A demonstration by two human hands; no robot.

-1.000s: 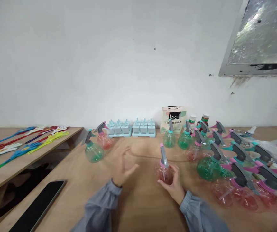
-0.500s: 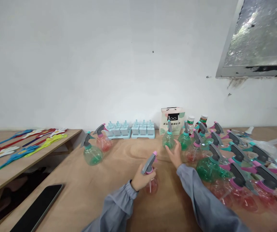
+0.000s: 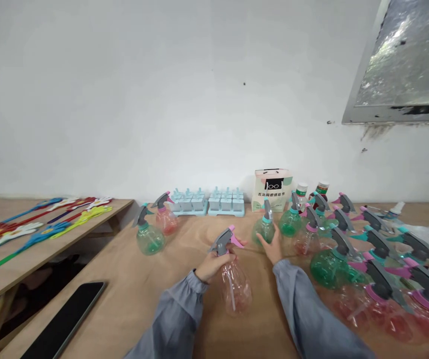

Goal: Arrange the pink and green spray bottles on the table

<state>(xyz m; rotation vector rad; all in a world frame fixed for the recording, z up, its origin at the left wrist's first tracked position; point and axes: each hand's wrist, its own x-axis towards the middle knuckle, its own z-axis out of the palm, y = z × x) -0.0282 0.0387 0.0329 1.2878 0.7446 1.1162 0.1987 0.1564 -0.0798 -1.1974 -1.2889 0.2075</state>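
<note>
— plywood tabletop (image 3: 143,294) is running under a bare white wall, and going left to right, what is lying on it?

— a dark phone (image 3: 65,319) is sitting near the front left edge; a green spray bottle (image 3: 149,233) and a pink one (image 3: 165,218) are standing further back, with two pale blue ice-pop moulds (image 3: 209,203) against the wall.

— what is the left hand (image 3: 212,264) doing?

— it is closing around the neck of a clear pink spray bottle (image 3: 234,284), just under the grey trigger head. the bottle is tilting, its long axis running from the head at upper left down to the belly at lower right, toward the person. it is looking empty.

— and the right hand (image 3: 272,248)?

— it is reaching further back, fingers curling against the right side of a green spray bottle with a teal collar (image 3: 263,227), which is standing upright. whether it is truly clamping it, i cannot tell. the right hand is the nearer one to that bottle.

— beyond that?

— a dense cluster of green and pink spray bottles (image 3: 367,259) is crowding the right side, all seemingly empty.
</note>
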